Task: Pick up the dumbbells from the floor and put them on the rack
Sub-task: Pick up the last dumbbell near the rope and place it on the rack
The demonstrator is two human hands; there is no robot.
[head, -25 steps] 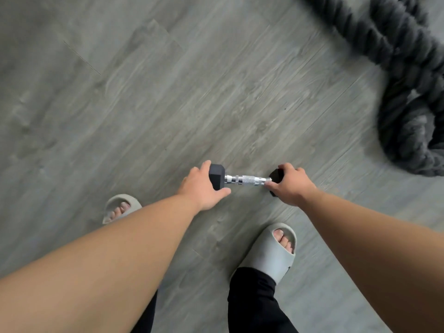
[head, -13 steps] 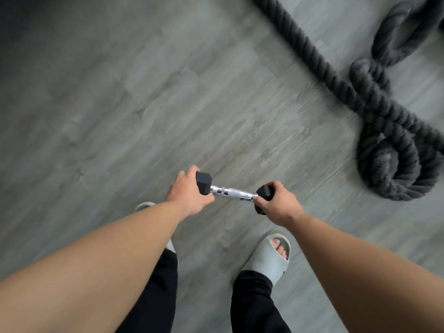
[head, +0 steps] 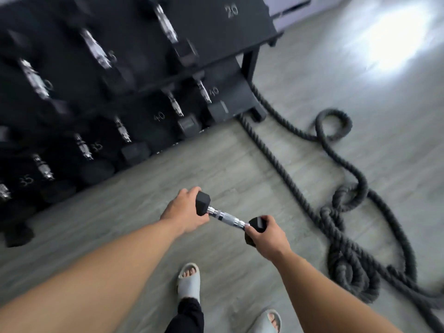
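Both hands on one dumbbell (head: pixel 227 218), held in the air above the floor (head: pixel 240 164). Left hand (head: pixel 185 212) wraps the left hex head, right hand (head: pixel 268 234) wraps the right one, chrome handle bare between them, tilted down toward the right. Rack (head: pixel 249 63) sits ahead and left of my hands, loaded with blurred dumbbells marked 35, 40. Thick rope (head: pixel 341 236) lies coiled to the right of my right hand.

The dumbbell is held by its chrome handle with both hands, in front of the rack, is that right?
Not quite. The head view shows the left hand and right hand gripping the dumbbell by its black end heads, in front of the rack.
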